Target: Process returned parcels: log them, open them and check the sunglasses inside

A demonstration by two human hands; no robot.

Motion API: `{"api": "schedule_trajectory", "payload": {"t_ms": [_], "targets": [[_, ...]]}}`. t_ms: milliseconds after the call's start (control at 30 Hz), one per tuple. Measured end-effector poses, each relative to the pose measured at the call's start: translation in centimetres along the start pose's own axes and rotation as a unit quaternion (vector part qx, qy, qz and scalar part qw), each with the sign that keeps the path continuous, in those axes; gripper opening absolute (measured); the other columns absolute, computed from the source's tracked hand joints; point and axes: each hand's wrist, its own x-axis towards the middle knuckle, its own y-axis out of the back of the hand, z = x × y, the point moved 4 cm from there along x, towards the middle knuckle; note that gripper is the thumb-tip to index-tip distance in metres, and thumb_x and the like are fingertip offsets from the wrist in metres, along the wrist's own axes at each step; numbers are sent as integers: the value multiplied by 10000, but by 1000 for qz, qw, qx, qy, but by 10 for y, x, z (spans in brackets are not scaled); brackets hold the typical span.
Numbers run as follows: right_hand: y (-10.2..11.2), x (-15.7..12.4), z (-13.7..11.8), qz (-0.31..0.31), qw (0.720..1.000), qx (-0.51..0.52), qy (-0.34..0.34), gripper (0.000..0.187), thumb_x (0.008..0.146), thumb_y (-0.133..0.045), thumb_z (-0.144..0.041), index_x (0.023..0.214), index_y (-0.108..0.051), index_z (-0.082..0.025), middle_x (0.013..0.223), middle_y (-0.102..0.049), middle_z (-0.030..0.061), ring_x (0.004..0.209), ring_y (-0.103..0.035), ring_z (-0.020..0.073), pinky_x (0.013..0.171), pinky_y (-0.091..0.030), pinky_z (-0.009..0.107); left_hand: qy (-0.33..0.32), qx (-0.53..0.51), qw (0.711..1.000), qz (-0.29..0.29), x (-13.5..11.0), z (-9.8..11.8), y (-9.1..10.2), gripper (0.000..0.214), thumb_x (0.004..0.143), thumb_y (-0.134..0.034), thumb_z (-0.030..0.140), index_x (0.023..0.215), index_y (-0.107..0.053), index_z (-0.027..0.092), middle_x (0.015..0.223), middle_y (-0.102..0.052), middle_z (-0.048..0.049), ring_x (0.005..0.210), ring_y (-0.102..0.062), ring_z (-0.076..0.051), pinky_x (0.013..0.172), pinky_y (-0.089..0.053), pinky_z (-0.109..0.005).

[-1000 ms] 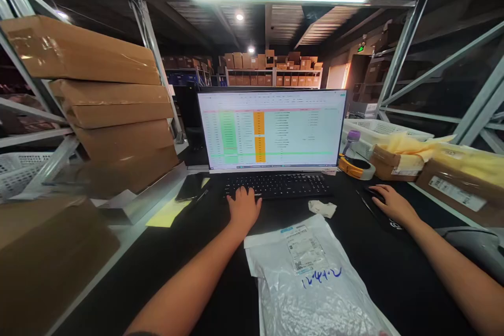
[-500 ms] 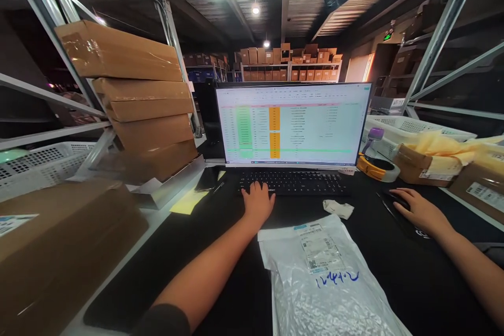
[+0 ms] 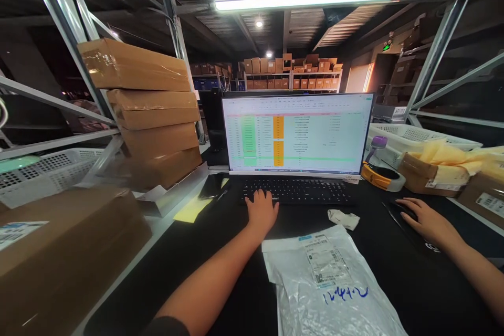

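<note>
My left hand [image 3: 261, 211] lies flat, fingers spread, on the left end of a black keyboard [image 3: 297, 190]. My right hand [image 3: 425, 219] is cupped over a dark mouse [image 3: 402, 208] on the black desk mat. Between my arms lies a grey plastic mailer bag [image 3: 331, 289] with a printed label and blue handwriting. A monitor [image 3: 297, 134] behind the keyboard shows a spreadsheet with green and orange columns.
Stacked flat cardboard boxes [image 3: 151, 110] stand left of the screen, and a large carton [image 3: 63, 252] sits nearer me. A tape roll [image 3: 381, 176], white baskets [image 3: 417, 134] and labelled parcels [image 3: 429, 176] fill the right. A crumpled paper scrap [image 3: 343, 218], a phone [image 3: 212, 186] and a yellow sheet [image 3: 191, 210] lie on the desk.
The view has swung to the left, so the large carton and left shelving show more. Both hands keep their places on the keyboard and the mouse.
</note>
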Motion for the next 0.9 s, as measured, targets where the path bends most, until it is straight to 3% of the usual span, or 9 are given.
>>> {"api": "schedule_trajectory", "payload": {"t_ms": [300,600,900], "targets": [[-2,3,5,20,1000,16,1,573,857,-384,-567,1306,-574,-266,1385,-543,134,1235,-590,319,1091,-451,453,8,-1,1000,-11,-1,-1,1,469,975,-439,420,1348,-544,156,1423,-519,-202,1319,-450,-345,1092,-354,-649],[-18,10,19,48,997,50,20,546,815,-425,-627,1283,-552,-377,1340,-565,134,1197,-610,343,1009,-503,488,-6,3,1000,-28,1,1,-1,508,978,-426,430,1396,-516,156,1491,-465,-203,1372,-402,-358,1094,-356,-656],[-22,9,31,23,999,30,33,540,842,-436,-638,1322,-517,-404,1381,-550,113,1242,-585,319,1051,-470,475,-21,5,999,-47,1,4,0,523,984,-421,415,1420,-500,138,1510,-446,-214,1358,-424,-367,1086,-376,-654]]}}
